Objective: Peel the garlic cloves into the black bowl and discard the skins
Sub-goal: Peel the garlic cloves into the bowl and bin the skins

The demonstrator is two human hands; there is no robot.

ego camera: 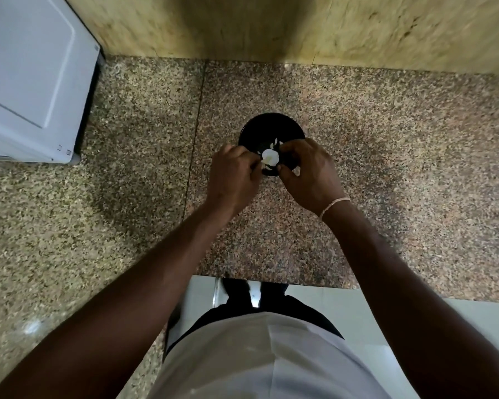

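Garlic clove (270,158) pinched between my left hand (233,173) and right hand (305,171), both grasping it; black bowl (271,131) directly beneath and just beyond grip. Long axis unclear.

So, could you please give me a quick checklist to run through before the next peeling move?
1. Garlic gripped by left hand and right hand: ok.
2. Garlic held over the black bowl: ok.
3. Bowl resting flat on the granite counter: ok.
4. Pale pieces already in the bowl: ok.
5. Skin fully off: cannot tell.
6. Place to discard skins in view: not ok.
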